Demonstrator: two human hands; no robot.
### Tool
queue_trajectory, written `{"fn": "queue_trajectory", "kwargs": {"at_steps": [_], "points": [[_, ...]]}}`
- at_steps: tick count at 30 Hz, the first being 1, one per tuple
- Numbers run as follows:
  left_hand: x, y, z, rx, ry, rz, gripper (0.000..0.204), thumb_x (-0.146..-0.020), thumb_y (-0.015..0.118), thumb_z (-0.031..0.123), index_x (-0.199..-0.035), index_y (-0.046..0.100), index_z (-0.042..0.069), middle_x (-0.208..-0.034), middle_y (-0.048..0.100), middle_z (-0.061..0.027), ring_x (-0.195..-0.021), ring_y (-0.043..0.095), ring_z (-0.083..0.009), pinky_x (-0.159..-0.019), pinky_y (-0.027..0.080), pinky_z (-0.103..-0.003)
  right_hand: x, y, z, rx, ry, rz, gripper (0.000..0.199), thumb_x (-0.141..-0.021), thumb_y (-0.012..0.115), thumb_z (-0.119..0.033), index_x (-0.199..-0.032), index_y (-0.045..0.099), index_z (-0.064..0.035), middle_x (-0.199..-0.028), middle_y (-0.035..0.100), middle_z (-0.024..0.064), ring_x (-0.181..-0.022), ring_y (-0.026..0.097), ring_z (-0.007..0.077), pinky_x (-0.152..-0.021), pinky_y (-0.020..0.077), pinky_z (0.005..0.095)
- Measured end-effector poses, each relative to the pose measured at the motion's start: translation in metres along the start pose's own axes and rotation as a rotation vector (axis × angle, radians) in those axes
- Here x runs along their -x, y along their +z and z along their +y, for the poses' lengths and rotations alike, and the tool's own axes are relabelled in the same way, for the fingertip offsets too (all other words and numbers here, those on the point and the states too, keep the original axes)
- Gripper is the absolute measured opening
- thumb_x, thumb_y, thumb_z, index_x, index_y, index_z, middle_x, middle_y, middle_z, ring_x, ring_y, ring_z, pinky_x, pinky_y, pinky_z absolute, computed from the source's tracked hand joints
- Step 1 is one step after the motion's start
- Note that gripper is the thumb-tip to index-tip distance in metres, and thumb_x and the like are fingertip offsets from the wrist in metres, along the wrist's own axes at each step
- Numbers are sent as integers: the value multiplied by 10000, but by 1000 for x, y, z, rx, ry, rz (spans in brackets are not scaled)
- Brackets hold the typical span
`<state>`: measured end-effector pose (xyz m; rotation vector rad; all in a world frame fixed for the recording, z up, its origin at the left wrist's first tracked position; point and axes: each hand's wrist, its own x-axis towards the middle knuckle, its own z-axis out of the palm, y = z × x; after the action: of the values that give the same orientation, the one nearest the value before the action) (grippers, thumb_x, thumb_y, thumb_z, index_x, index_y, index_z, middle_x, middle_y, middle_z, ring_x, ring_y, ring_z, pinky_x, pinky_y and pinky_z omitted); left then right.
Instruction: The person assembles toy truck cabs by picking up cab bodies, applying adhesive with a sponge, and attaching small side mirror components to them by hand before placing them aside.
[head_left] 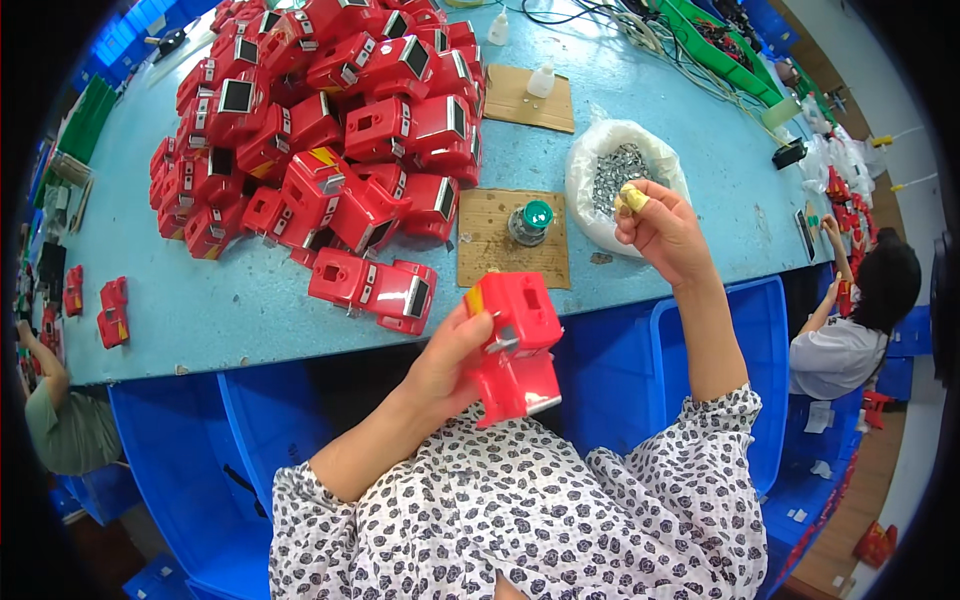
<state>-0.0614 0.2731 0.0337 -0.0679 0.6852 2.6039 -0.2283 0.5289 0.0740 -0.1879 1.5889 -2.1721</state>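
I judge one piece underway, short of finished: my left hand (445, 365) is clamped on a red plastic toy-car shell (525, 335), before the blue tabletop (250, 320). My right hand (632, 205) has its fingertips together near a white plastic bag (668, 165) of small silvery pieces (622, 172); whether it pinches one, I cannot tell. Nor can I tell whether the large heap of red plastic shells (375, 125) is done or waiting. The held shell looks glossy and tilted, with a yellow marking and a rectangular opening.

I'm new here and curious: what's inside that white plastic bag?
Many small, shiny silver-grey pieces show inside the white bag; whatever lies beneath the top layer is covered.
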Motion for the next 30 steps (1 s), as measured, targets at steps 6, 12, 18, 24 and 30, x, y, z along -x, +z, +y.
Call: {"fn": "queue_trajectory", "kwargs": {"at_steps": [6,12,18,24,30], "points": [[-2,-3,-11,293,-122,55,602,-975,481,516,-1381,418,77,-1273,557,-168,-1184,569,-287,-1020,476,-470,-3,12,5,61,76,-17,141,-937,575,-101,-1035,596,-2,-810,604,47,-656,543,106,-601,466,273],[8,-8,-13,272,-25,87,643,-978,427,560,-1382,419,60,-1297,548,-177,-1216,549,-318,-1025,474,-437,-19,41,-2,636,30,-78,84,-906,595,-96,-928,612,-17,-738,561,-21,-620,496,50,-571,420,219],[18,-11,-11,331,-1,46,648,-974,411,582,-1373,434,73,-1291,556,-161,-1208,556,-323,-1003,486,-433,-28,72,-5,1152,-15,-159,85,-840,616,-70,-859,602,12,-691,497,-51,-624,416,28,-536,351,222],[21,-11,-11,331,1,38,663,-965,390,614,-1370,443,91,-1277,569,-143,-1145,597,-314,-956,512,-433,-30,81,-8,1271,-18,-179,112,-806,638,-75,-830,594,26,-651,485,-25,-618,416,45,-532,352,250],[17,-13,-11,317,-5,4,633,-988,347,592,-1353,457,87,-1237,592,-134,-1110,615,-285,-911,526,-422,-33,75,-6,1292,-51,-203,214,-801,655,-157,-835,627,52,-609,544,70,-580,485,114,-529,404,315]]}}
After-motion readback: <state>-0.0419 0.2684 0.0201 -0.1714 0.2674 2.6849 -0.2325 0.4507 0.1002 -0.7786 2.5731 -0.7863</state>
